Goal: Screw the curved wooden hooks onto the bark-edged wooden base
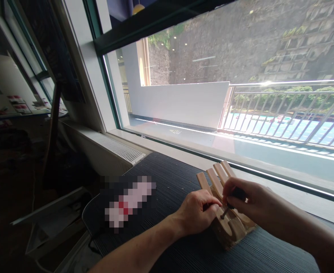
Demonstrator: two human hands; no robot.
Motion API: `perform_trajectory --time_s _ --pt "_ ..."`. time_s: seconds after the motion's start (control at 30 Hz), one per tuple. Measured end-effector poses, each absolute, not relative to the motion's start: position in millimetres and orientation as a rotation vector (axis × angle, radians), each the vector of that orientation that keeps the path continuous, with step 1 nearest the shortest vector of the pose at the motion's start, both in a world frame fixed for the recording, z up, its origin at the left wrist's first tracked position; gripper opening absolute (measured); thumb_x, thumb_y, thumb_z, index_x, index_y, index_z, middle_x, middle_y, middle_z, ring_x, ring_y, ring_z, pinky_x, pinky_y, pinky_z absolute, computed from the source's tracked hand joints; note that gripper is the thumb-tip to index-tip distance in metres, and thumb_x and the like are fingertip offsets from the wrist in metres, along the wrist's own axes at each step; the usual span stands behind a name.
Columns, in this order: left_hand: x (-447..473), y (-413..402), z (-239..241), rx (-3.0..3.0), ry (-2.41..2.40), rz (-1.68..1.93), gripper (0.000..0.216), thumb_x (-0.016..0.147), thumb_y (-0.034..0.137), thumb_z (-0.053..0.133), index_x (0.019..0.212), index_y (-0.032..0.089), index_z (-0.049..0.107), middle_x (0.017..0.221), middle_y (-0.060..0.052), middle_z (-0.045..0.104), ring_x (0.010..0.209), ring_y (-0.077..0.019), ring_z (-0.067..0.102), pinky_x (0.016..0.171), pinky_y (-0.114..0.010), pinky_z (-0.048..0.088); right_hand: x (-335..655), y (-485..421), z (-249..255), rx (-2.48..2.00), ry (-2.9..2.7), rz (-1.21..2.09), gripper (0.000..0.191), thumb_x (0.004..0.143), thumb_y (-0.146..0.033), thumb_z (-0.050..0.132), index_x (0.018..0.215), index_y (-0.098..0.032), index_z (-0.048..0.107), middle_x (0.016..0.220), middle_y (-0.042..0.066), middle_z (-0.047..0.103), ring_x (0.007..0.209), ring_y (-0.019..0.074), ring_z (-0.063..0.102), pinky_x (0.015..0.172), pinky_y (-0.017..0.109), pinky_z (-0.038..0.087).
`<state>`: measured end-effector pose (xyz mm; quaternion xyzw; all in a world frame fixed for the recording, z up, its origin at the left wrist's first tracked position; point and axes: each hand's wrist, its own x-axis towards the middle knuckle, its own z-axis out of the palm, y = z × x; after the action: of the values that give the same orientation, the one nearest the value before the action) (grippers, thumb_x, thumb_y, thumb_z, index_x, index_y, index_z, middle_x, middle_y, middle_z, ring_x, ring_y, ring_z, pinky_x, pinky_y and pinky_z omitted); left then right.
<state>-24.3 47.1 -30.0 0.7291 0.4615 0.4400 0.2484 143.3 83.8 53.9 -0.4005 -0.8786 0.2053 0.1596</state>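
Observation:
A light wooden piece [231, 237] lies tilted on the dark table at the lower right, with several flat wooden strips [216, 181] standing out at its far end. My left hand [199, 210] is closed at the wood's left side, its thumb and fingers pressed against the near part. My right hand [248, 197] wraps around the black handle of a screwdriver-like tool [237, 194]. Its thin metal shaft points down and left, and its dark tip meets the wood just beside my left fingertips. The exact tip shape is too small to tell.
The dark ribbed table [167, 185] stands against a large window sill [189, 153]. A blurred-out pink and white item [131, 201] lies on its left part. A white radiator [113, 146] runs along the wall, and a pale frame-like object [59, 220] is left of the table.

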Motion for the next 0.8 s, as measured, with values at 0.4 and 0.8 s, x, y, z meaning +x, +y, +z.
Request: perform_trajectory --time_s 0.4,0.8 --pt "-19.2 43.4 -30.3 1.990 1.265 1.220 0.020 0.083 0.023 0.051 0.087 0.015 0.069 0.081 -0.003 0.065 0.071 -0.0102 0.056 0.067 -0.020 0.044 130.2 86.3 50.8 -1.241 -2.437 0.260 0.009 0.076 -0.028 0.048 0.076 -0.024 0.056 0.056 -0.004 0.058 0.050 0.0119 0.051 0.046 0.022 0.025" --pt "-12.5 37.9 -31.2 1.862 1.302 1.226 0.019 0.076 0.031 0.065 0.085 0.015 0.071 0.075 -0.002 0.064 0.065 -0.0095 0.054 0.063 -0.020 0.043 123.4 78.7 52.4 -1.426 -2.465 0.117 0.017 0.083 -0.038 0.042 0.088 -0.027 0.055 0.060 -0.002 0.062 0.054 0.0165 0.058 0.046 0.023 0.025"
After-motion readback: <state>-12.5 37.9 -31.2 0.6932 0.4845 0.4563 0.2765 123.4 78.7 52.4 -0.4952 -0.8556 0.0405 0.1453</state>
